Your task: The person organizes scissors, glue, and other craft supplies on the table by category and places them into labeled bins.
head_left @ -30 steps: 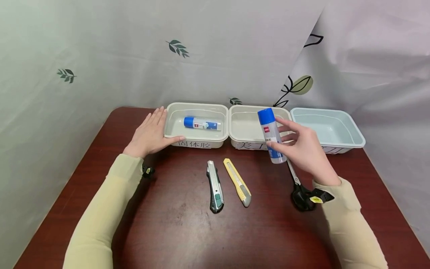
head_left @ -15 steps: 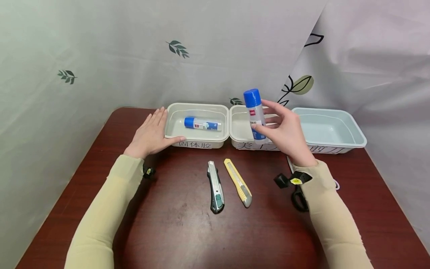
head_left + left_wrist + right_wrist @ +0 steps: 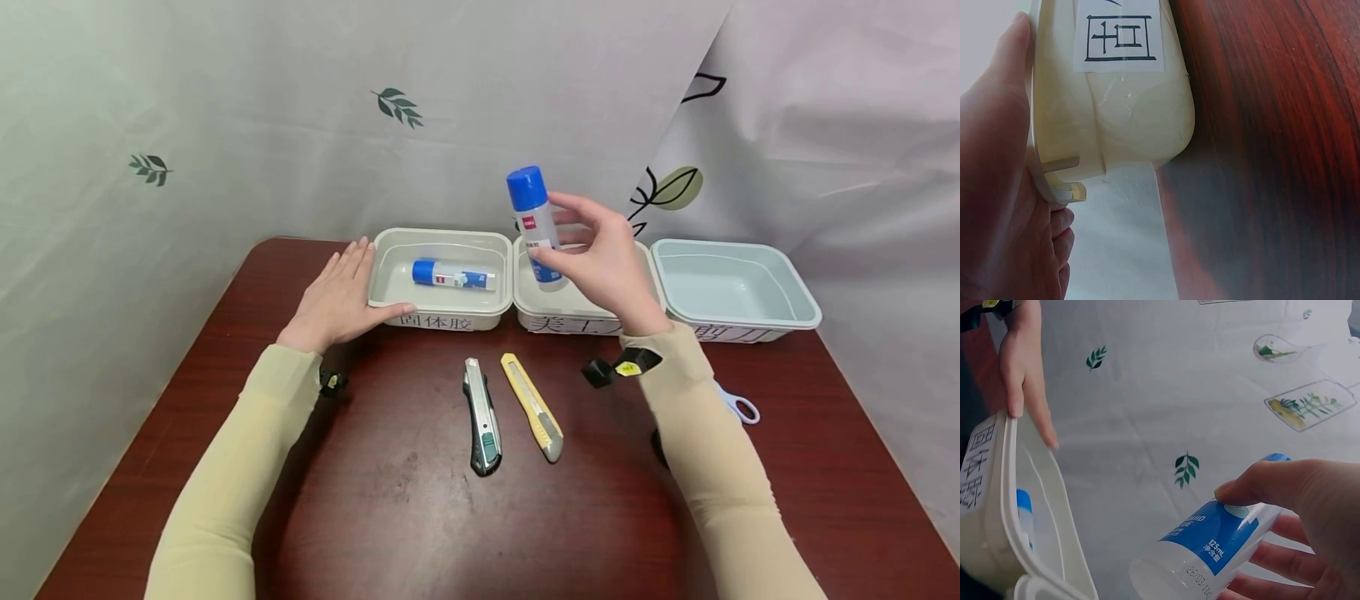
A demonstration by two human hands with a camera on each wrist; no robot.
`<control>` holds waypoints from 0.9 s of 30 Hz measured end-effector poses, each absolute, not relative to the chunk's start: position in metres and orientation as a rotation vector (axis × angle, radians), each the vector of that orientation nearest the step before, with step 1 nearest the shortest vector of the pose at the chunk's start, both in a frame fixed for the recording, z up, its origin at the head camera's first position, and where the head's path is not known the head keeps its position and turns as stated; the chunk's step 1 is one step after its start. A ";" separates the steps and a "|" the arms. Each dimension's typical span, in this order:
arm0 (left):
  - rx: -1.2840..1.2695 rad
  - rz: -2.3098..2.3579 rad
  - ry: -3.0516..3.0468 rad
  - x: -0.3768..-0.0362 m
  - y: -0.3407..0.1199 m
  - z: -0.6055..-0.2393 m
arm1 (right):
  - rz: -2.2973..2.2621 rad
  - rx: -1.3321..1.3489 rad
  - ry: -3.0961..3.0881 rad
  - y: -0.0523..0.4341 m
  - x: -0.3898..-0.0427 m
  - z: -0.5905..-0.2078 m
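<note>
My right hand [image 3: 600, 258] grips a glue bottle [image 3: 536, 225] with a blue cap, upright and raised above the middle white tray [image 3: 525, 310]; the right wrist view shows my fingers curled round the bottle [image 3: 1210, 547]. My left hand [image 3: 336, 296] rests flat against the left side of the left white tray [image 3: 442, 317], thumb along its front wall; in the left wrist view the palm [image 3: 997, 187] touches that tray [image 3: 1122, 112]. A second glue bottle [image 3: 453, 275] lies inside the left tray.
A pale blue tray [image 3: 735, 287] stands at the right end of the row. A grey utility knife [image 3: 481, 415] and a yellow one [image 3: 532, 406] lie mid-table. Scissors [image 3: 738, 407] lie partly hidden by my right forearm. Curtains hang close behind the trays.
My right hand has carried the glue bottle up and to the left, from in front of the middle tray to above it. The left hand has stayed on the left tray.
</note>
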State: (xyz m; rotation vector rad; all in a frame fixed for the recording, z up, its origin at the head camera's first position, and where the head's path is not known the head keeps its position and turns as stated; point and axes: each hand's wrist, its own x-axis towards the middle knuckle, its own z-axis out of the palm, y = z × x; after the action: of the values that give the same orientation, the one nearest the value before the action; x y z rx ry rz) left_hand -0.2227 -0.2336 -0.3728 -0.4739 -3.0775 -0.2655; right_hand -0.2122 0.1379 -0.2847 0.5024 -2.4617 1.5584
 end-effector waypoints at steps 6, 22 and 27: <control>-0.469 -0.262 -3.075 -0.223 -0.234 -0.373 | 1.662 0.555 -2.415 0.117 -0.218 -0.281; -0.466 -0.256 -3.074 -0.223 -0.234 -0.375 | 1.556 0.632 -2.554 0.085 -0.250 -0.266; -0.463 -0.262 -3.075 -0.223 -0.234 -0.374 | 1.486 0.709 -2.641 0.076 -0.262 -0.272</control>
State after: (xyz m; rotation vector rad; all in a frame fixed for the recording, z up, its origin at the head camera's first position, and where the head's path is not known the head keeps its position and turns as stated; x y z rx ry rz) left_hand -0.2229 -0.2338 -0.3737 -0.4630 -3.0746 -0.2624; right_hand -0.2617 0.0765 -0.2724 0.7091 -2.6408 1.4858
